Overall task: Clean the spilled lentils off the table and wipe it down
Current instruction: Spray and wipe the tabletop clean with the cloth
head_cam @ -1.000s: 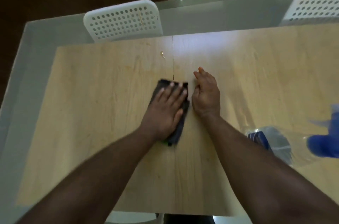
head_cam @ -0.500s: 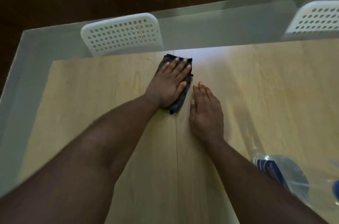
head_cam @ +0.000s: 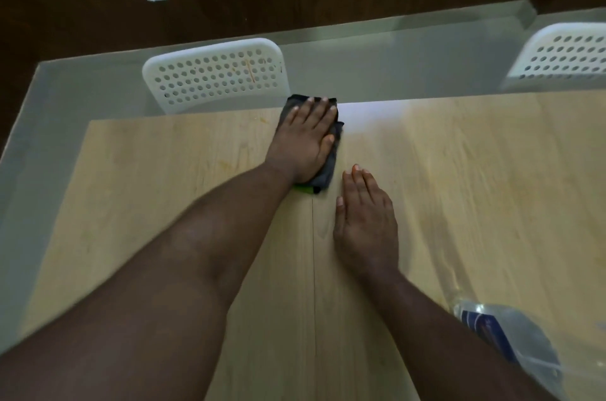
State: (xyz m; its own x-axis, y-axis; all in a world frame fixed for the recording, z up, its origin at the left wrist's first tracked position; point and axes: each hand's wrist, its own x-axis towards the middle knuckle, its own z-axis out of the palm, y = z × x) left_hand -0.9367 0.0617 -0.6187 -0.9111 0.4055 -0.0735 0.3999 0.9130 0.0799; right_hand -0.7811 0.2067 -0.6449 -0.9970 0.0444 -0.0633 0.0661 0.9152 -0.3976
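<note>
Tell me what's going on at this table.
A person is wiping down a wooden table. The left hand presses flat on a dark cloth at the far edge, near a white chair. The right hand rests flat on the tabletop beside it, holding nothing. A clear spray bottle sits at the near right. No lentils are visible.

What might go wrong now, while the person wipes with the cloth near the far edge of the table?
1. The dark cloth under the left hand already overhangs the table's far edge; a further push may slide it off, towards the white chair.
2. The clear spray bottle lies close beside the right forearm; drawing that arm back may knock it.
3. Yellowish marks left of the cloth may be missed.
</note>
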